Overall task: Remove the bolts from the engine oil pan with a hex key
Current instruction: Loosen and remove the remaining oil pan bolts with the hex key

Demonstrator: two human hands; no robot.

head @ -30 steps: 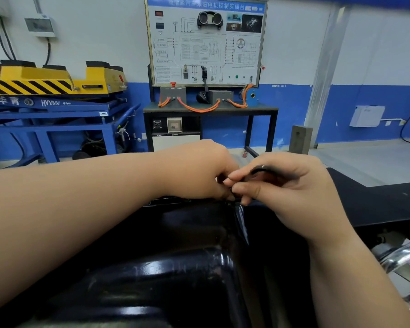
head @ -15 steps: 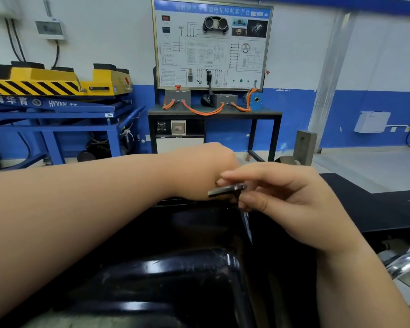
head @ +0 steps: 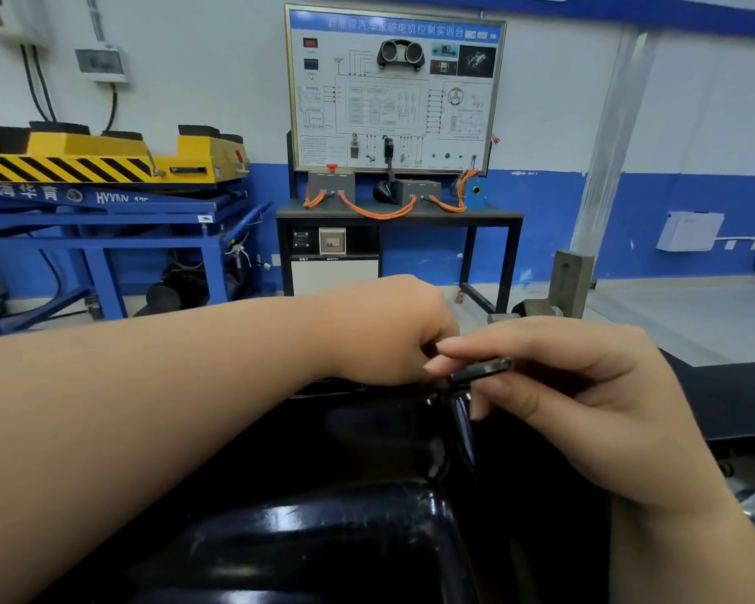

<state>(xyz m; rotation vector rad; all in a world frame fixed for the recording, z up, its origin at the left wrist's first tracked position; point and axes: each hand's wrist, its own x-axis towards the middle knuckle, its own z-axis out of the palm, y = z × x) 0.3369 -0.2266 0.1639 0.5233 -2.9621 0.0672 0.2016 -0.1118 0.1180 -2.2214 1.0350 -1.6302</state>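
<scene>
The right hand [head: 585, 398] pinched the hex key [head: 481, 371] at the black oil pan's [head: 323, 538] far rim; the left hand [head: 389, 337] curled beside it, its grasp hidden; the key probably needed full, square seating to avoid stripping the unseen bolt.

A wiring board [head: 395, 89] is mounted above a black bench [head: 399, 216] — orange cables [head: 378, 212] are looped along its top. At left, a yellow, black-striped lift [head: 105, 161] is carried on a blue frame [head: 101, 239]; at right, a white box [head: 689, 231] is fixed to the wall [head: 694, 124].
</scene>
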